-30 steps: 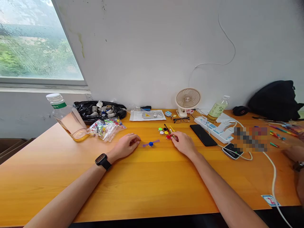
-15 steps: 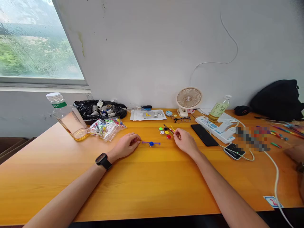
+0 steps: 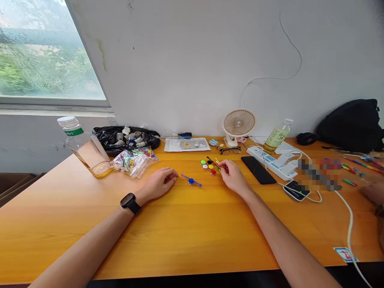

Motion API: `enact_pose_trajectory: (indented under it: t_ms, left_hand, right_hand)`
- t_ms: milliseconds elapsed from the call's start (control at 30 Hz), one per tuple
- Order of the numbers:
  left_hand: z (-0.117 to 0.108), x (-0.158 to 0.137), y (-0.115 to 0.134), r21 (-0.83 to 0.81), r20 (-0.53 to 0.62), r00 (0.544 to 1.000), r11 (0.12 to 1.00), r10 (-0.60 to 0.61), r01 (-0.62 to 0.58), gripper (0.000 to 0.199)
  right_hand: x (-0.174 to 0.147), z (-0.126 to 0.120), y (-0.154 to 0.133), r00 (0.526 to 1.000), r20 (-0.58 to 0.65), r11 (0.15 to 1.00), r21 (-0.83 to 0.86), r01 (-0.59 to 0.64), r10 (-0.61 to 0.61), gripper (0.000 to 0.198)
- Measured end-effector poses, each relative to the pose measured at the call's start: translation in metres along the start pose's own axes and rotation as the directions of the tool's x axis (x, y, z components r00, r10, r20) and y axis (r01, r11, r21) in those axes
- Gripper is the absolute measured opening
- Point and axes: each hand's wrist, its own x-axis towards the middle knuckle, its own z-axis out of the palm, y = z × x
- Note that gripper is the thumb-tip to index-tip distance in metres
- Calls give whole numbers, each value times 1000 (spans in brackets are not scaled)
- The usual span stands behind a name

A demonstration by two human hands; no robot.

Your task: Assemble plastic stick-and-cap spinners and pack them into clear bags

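Note:
A small blue spinner (image 3: 191,181) with a round middle and two thin arms stands on the table between my hands, its arms slanting down to the right. Just left of it my left hand (image 3: 159,183) rests with curled fingers, apart from the spinner; nothing shows in them. My right hand (image 3: 235,176) rests beside several thin coloured sticks (image 3: 218,165), fingertips drawn together at their ends; whether it grips one is hidden. Left of the sticks lie several small round pieces, among them a green one (image 3: 203,162), a white one (image 3: 205,167) and a red one (image 3: 213,173).
Clear bags of coloured parts (image 3: 135,162) and a tilted bottle (image 3: 87,150) are at left. Behind are a black plastic bag (image 3: 150,138), a fan (image 3: 239,124) and glasses (image 3: 230,151). A phone (image 3: 258,170), power strip (image 3: 271,163) and cables lie right; another person's hand (image 3: 373,194) is far right.
The blue spinner has turned from nearly level arms to a slant, and its arms look sharper. My right fingers have shifted slightly, uncovering more of the sticks. My left hand stays put.

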Motion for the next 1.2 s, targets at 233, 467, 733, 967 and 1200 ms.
enact_pose_trajectory:
  t_ms: [233, 467, 733, 967, 1200]
  left_hand:
    - [1, 0, -1, 11, -2, 1000, 1000, 9, -9, 21]
    - [0, 0, -1, 25, 5, 1000, 1000, 11, -11, 21]
    - [1, 0, -2, 19, 4, 1000, 1000, 12, -12, 20]
    - [0, 0, 1, 23, 10, 1000, 1000, 2, -2, 20]
    - [0, 0, 1, 25, 8, 1000, 1000, 9, -9, 19]
  right_hand:
    - [-7, 2, -10, 988, 146, 994, -89, 55, -41, 21]
    - [-7, -5, -18, 981, 182, 992, -119, -47, 68, 18]
    - [-17, -12, -48, 897, 436, 925, 364, -107, -67, 28]
    - [-36, -13, -82, 614, 736, 893, 436, -106, -286, 30]
    - [-39, 0, -79, 688, 678, 906, 417, -71, -259, 33]
